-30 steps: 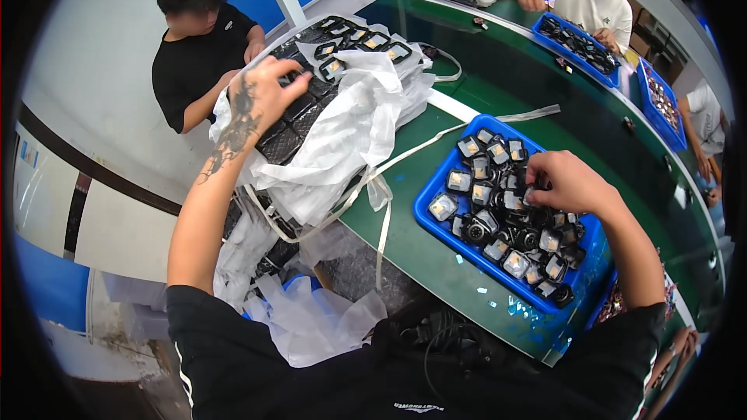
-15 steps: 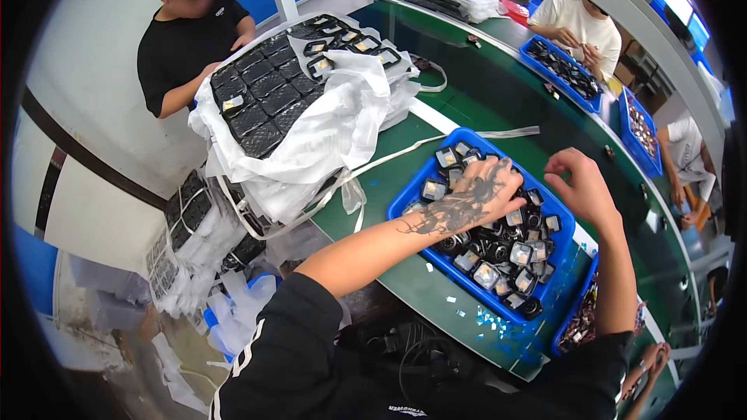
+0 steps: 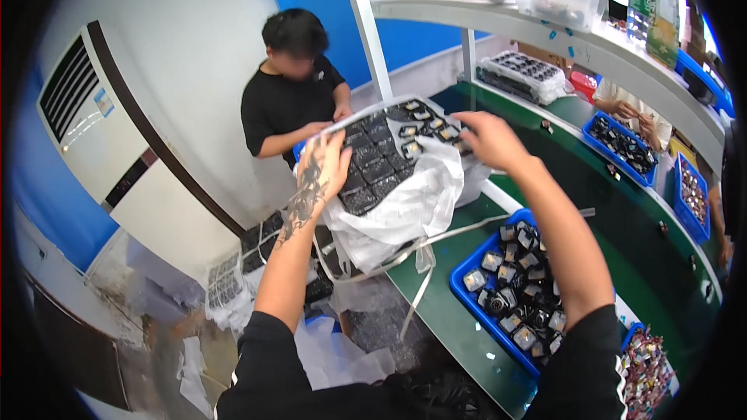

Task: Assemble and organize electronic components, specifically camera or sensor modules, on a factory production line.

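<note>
A black compartment tray (image 3: 379, 157) with a few small parts in its far pockets lies tilted on a heap of white plastic bags (image 3: 405, 214). My left hand (image 3: 323, 169) grips the tray's left edge. My right hand (image 3: 486, 140) holds its far right corner. Below my right forearm, a blue bin (image 3: 469, 263) full of small black and silver parts (image 3: 520, 288) rests on the green table (image 3: 443, 327).
A person in a black shirt (image 3: 289, 105) works just behind the tray. More black trays (image 3: 233, 276) are stacked low on the left near a white air conditioner (image 3: 117, 155). Further blue bins (image 3: 622, 148) sit along the table under a white shelf (image 3: 560, 35).
Both hands have left the blue bin and risen to the black tray, one at each side. The view has tipped upward.
</note>
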`<move>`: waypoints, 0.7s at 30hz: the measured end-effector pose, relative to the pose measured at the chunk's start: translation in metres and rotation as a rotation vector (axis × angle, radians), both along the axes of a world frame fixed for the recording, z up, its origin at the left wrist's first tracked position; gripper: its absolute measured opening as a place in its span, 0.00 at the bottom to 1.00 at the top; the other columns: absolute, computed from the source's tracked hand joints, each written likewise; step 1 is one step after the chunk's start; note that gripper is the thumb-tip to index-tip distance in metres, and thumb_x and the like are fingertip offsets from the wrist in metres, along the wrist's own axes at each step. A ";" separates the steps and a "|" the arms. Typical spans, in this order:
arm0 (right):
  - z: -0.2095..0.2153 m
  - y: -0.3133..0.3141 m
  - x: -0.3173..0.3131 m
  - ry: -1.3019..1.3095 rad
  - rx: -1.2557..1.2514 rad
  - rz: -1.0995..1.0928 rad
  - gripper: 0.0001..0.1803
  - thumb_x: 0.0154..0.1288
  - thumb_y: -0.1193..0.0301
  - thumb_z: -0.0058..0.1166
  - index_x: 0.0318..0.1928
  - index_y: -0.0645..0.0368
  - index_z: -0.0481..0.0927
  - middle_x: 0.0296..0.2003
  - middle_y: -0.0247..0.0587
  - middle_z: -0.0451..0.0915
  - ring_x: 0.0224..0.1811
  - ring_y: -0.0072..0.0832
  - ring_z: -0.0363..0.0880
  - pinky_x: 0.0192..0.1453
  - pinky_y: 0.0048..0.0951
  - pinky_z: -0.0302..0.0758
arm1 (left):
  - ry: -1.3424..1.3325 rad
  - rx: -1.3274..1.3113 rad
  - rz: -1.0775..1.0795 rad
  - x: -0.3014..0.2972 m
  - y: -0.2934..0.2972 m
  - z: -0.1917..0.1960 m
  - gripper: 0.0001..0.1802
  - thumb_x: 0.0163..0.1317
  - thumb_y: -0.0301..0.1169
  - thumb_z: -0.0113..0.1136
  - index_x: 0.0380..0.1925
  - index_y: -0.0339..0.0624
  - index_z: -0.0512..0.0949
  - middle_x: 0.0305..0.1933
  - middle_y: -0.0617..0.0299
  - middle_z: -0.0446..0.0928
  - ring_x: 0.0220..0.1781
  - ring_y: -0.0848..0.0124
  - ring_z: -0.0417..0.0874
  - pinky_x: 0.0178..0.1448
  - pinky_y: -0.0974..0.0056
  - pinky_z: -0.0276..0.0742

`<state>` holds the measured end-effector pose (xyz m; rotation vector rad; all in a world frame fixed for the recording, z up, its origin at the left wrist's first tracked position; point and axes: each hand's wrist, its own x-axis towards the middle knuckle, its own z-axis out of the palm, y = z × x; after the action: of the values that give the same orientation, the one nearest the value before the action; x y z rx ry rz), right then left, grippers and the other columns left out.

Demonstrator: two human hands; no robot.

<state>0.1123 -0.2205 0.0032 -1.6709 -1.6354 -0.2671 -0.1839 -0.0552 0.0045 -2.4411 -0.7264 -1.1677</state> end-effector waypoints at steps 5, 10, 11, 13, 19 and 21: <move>-0.038 0.042 0.007 -0.048 -0.231 0.019 0.24 0.65 0.64 0.56 0.62 0.48 0.76 0.57 0.59 0.75 0.57 0.56 0.73 0.64 0.47 0.71 | 0.301 -0.341 0.103 -0.010 0.008 -0.014 0.17 0.63 0.41 0.61 0.49 0.50 0.78 0.43 0.54 0.80 0.54 0.53 0.79 0.57 0.52 0.75; -0.028 0.030 -0.001 -0.095 -0.233 -0.029 0.28 0.62 0.58 0.57 0.64 0.42 0.75 0.57 0.57 0.71 0.59 0.52 0.69 0.65 0.46 0.70 | 0.183 -0.340 0.018 0.005 0.003 0.002 0.14 0.57 0.28 0.65 0.41 0.43 0.74 0.39 0.53 0.75 0.48 0.53 0.79 0.51 0.52 0.75; -0.027 0.033 -0.002 -0.100 -0.261 -0.032 0.32 0.58 0.56 0.59 0.65 0.40 0.74 0.55 0.56 0.71 0.58 0.51 0.69 0.63 0.46 0.71 | 0.173 -0.364 -0.091 0.012 0.005 0.006 0.13 0.57 0.25 0.64 0.41 0.42 0.73 0.40 0.53 0.74 0.47 0.53 0.80 0.50 0.54 0.75; -0.021 0.030 0.001 -0.107 -0.274 -0.045 0.31 0.57 0.55 0.59 0.63 0.42 0.75 0.53 0.55 0.71 0.59 0.51 0.69 0.62 0.47 0.71 | 0.064 -0.344 -0.375 0.041 -0.002 0.017 0.11 0.59 0.18 0.57 0.40 0.40 0.72 0.41 0.52 0.74 0.46 0.53 0.80 0.48 0.57 0.75; -0.025 0.032 0.002 -0.134 -0.204 0.083 0.22 0.58 0.59 0.58 0.53 0.50 0.78 0.49 0.51 0.71 0.54 0.48 0.72 0.58 0.45 0.73 | 0.053 -0.455 -0.642 0.142 0.019 0.008 0.20 0.65 0.20 0.47 0.55 0.47 0.76 0.51 0.52 0.75 0.55 0.56 0.76 0.61 0.58 0.70; -0.030 0.032 0.007 -0.160 -0.055 0.178 0.18 0.58 0.65 0.58 0.50 0.50 0.79 0.47 0.46 0.73 0.49 0.45 0.74 0.55 0.41 0.75 | 0.283 -0.456 -0.432 0.157 0.013 -0.003 0.17 0.67 0.28 0.48 0.54 0.53 0.78 0.54 0.54 0.75 0.59 0.54 0.73 0.65 0.52 0.66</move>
<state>0.1190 -0.1889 -0.0264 -1.5653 -1.9135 -0.2753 -0.0272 -0.0422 0.0012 -3.1798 -0.4227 -0.8178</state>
